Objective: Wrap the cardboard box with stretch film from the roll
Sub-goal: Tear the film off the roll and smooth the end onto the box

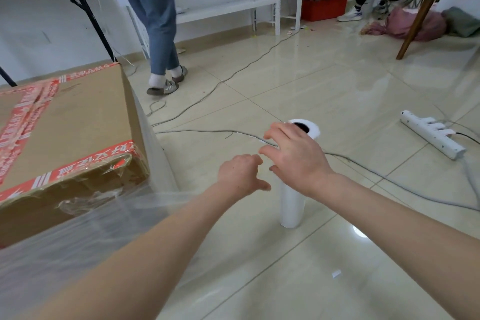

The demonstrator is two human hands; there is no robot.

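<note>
Two hands reach out over the shiny floor [337, 101]. Far left sits the big cardboard box [67, 125] with red tape on top, and clear stretch film [85, 231] already clings to its near side and corner, so some wrapping looks done. A loose sheet of film runs from the box across to the roll [292, 205], which stands upright on the floor just right of the box. The left hand [240, 175] is loosely curled beside the roll, holding nothing I can see. The right hand [293, 156] is spread wide above the roll's top, likely ready to grab it. Farther right lies a white power strip [432, 138] with cables.
</note>
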